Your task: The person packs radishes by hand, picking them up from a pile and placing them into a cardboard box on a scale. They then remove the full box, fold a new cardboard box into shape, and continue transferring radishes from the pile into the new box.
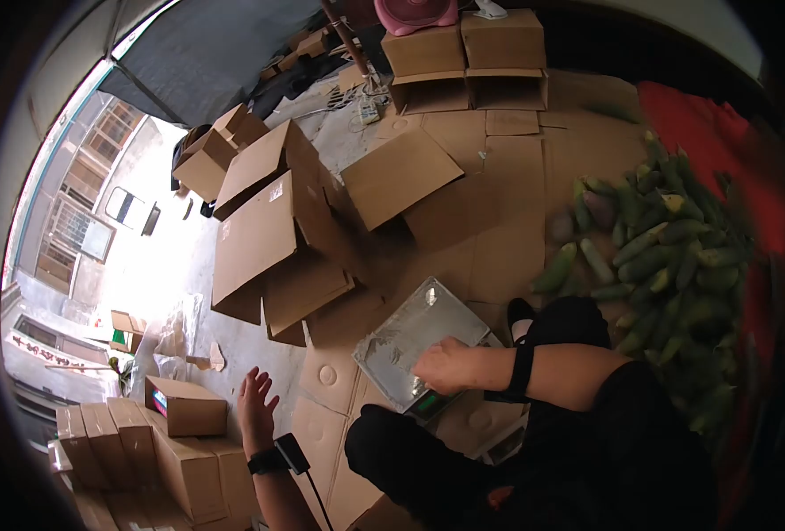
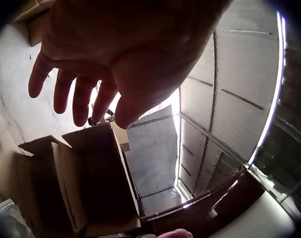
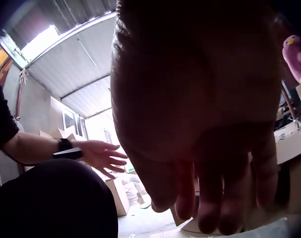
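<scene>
The left hand (image 1: 256,411) is held in the air with its fingers spread, left of the knee; in the left wrist view the hand (image 2: 110,59) holds nothing. Over the near right part of a scale's metal plate (image 1: 392,341) is the right hand (image 1: 450,365); whether it touches the plate cannot be told. In the right wrist view the right hand's fingers (image 3: 217,198) hang down, relaxed, with nothing visible in them. A green display (image 1: 427,403) shows at the scale's near edge.
Large open cardboard boxes (image 1: 264,243) stand beyond the scale. Long green vegetables (image 1: 667,257) lie piled at the right, near red cloth (image 1: 720,142). Stacked cartons (image 1: 180,460) stand at the lower left. Two boxes (image 1: 503,44) and a pink object (image 1: 416,13) are at the back.
</scene>
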A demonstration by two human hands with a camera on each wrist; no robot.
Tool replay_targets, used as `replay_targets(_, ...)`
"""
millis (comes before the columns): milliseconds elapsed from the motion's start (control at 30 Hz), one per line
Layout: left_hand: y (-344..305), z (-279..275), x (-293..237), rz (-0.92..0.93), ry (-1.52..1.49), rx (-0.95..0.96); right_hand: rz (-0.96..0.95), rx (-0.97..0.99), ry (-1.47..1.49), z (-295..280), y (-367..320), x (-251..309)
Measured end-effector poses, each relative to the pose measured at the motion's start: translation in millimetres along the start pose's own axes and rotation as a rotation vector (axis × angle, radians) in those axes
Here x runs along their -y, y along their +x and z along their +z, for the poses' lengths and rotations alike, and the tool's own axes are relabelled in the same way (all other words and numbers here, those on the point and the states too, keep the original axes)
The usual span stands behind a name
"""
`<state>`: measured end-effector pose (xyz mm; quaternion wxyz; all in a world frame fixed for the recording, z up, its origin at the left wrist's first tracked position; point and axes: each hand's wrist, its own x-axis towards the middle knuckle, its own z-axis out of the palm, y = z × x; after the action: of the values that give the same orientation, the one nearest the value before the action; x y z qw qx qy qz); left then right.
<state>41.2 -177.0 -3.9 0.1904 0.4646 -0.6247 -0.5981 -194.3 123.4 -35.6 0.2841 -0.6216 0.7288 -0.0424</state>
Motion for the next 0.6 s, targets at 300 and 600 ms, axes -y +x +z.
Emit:
replay_targets(300,173,80,-23,-0.082,-0.296,0.185,-0.111,-0.12,-0.006,17,-9,-7)
replay_targets(600,264,103,-15,-0.056,-0.459,0.595,-0.076,-0.153,0.155,38,-8,-21)
